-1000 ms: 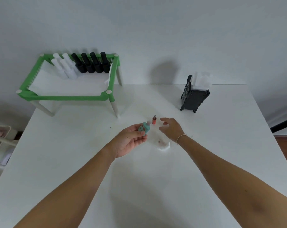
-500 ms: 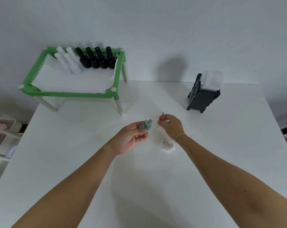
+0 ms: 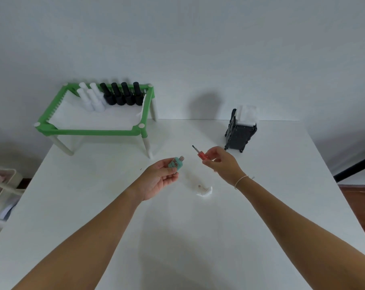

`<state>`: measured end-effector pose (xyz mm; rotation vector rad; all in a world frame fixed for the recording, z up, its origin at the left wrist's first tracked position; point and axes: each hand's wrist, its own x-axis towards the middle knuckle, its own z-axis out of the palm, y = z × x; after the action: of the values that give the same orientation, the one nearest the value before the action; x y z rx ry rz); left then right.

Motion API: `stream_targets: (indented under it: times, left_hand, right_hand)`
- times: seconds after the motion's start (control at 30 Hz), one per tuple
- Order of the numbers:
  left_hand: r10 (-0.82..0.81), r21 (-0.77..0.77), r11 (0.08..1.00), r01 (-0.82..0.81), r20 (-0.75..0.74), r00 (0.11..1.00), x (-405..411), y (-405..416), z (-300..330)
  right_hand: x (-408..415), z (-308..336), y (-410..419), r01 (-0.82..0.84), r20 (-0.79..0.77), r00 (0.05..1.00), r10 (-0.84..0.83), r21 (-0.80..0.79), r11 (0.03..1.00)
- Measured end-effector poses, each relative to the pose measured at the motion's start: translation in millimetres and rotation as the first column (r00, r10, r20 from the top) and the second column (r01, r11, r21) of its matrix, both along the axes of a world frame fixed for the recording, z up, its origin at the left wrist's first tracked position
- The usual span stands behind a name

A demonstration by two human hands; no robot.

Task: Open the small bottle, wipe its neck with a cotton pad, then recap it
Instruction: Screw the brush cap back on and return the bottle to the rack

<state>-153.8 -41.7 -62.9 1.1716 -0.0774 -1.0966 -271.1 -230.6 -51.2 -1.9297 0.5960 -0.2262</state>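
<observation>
Your left hand holds the small teal bottle with a printed label above the white table; thumb and fingers are curled closed around its lower body. The bottle is tilted, its bare pale neck pointing up and to the right, uncapped.

Your right hand pinches the red translucent cap with its dark brush stem between thumb and fingertips. The stem points up and to the left, toward the rack. Cap and bottle are apart, with a clear gap between the brush tip and the neck. A thin pale band circles your right wrist.

The used white cotton pad lies on the table below and between your two hands, folded over, with a faint pinkish stain on its left part. Neither hand touches it.

At the far right of the table stands the black studded holder, a stack of white pads showing at its top. At the far left stands the green-framed rack on white legs, lined in white, carrying four white bottles and four black bottles along its back edge.
</observation>
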Motion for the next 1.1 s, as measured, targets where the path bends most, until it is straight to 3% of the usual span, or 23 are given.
stream_targets:
  times: [0.57, 1.1]
  left_hand:
    - [-0.007, -0.021, 1.000, 0.010, 0.114, 0.993, -12, 2, 19]
    - [-0.024, -0.027, 0.999, 0.027, 0.116, 0.993, -12, 2, 23]
  right_hand:
    - [-11, 41, 11, -0.034, 0.163, 0.985, 0.052, -0.111, 0.993]
    - [-11, 47, 11, -0.047, 0.165, 0.984, 0.066, -0.120, 0.992]
